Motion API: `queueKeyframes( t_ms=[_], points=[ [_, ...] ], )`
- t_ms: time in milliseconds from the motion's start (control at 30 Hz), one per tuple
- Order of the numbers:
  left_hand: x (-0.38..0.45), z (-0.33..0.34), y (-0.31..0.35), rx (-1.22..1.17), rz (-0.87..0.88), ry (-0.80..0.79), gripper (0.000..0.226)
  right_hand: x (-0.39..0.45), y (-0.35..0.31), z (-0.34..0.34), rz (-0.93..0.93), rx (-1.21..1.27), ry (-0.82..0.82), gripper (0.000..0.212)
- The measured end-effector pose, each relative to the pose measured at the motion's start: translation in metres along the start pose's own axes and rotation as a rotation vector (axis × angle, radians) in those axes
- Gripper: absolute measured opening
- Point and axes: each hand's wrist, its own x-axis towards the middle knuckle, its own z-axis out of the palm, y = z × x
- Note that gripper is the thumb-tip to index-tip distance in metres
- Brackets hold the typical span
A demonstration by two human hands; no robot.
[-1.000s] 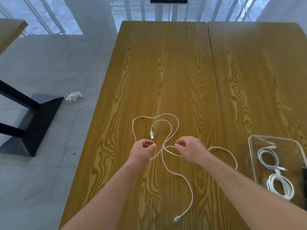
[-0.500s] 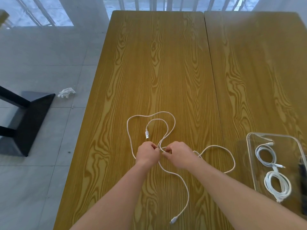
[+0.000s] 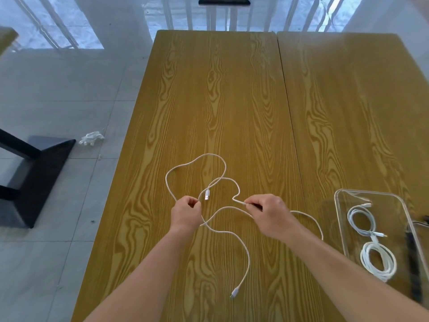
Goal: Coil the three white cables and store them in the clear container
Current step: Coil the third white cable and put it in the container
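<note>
Left hand (image 3: 185, 213): pinches white cable (image 3: 224, 169). Right hand (image 3: 267, 211): pinches same cable beside it. Loops ahead of both, tail trailing behind on table (image 3: 232, 89). Clear container (image 3: 339, 205) right of right hand, holding two coils. Risk: crossed strands knotting when pulled.

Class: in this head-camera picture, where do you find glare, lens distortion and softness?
Head view: pale glare washes the far right tabletop and the clear container rim; wide-angle distortion bows the table edges and swells the forearms; the loose white cable and both hands, left hand, right hand, look slightly soft.
</note>
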Motion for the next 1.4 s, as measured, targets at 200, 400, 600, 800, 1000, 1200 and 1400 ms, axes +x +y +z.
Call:
queueKeyframes(
  t_ms=[200,400,600,800,1000,1200,1400],
  points=[
    [-0.003,0.000,-0.010,-0.060,-0.121,0.041,0.012,-0.015,-0.009,-0.021,-0.049,0.144,0.117,0.021],
    [-0.011,-0.001,-0.011,-0.049,-0.139,0.032,0.010,-0.029,-0.014,-0.033,-0.093,0.218,0.204,0.021],
    [-0.027,0.000,0.005,0.067,0.048,0.035,0.022,-0.053,-0.028,-0.051,-0.177,0.280,0.207,0.022],
    [-0.038,-0.002,0.044,-0.059,0.244,0.019,0.035,-0.074,-0.045,-0.070,-0.259,0.345,0.185,0.024],
    [-0.050,-0.010,0.070,-0.671,-0.108,-0.221,0.040,-0.092,-0.055,-0.086,-0.362,0.349,0.108,0.030],
    [-0.060,-0.031,0.082,-0.664,-0.121,-0.375,0.031,-0.101,-0.052,-0.096,-0.359,0.281,0.070,0.026],
    [-0.079,-0.053,0.106,-0.769,0.074,-0.394,0.030,-0.106,-0.058,-0.102,-0.297,-0.025,0.010,0.022]
  ],
)
